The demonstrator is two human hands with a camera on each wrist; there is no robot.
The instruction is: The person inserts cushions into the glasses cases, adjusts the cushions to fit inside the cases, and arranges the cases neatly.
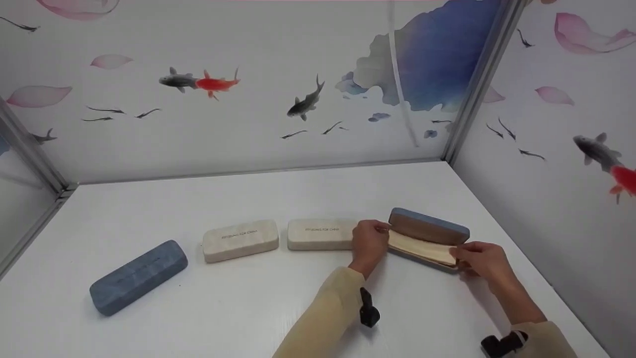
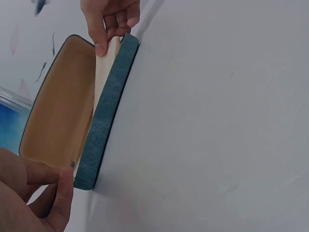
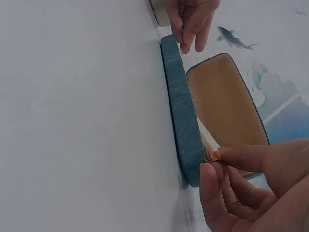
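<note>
A blue glasses case (image 1: 421, 260) with a tan inside lies opened at the right of the table, its lid (image 2: 58, 106) tipped back. Along its base runs a folded cream cloth (image 1: 422, 247), with a rolled end (image 3: 212, 153) showing in the right wrist view. My right hand (image 1: 484, 261) pinches that end between thumb and fingers at the case's right end. At the opposite end, my left hand (image 1: 369, 243) has thumb and fingertips drawn together on the cloth's end, which they mostly hide.
Two closed cream cases stand left of my left hand, the nearer cream case (image 1: 320, 234) partly behind it and another cream case (image 1: 241, 241) beyond. A closed blue case (image 1: 139, 277) lies slanted at far left. Walls (image 1: 248, 149) with fish pictures border the white table (image 1: 223, 308).
</note>
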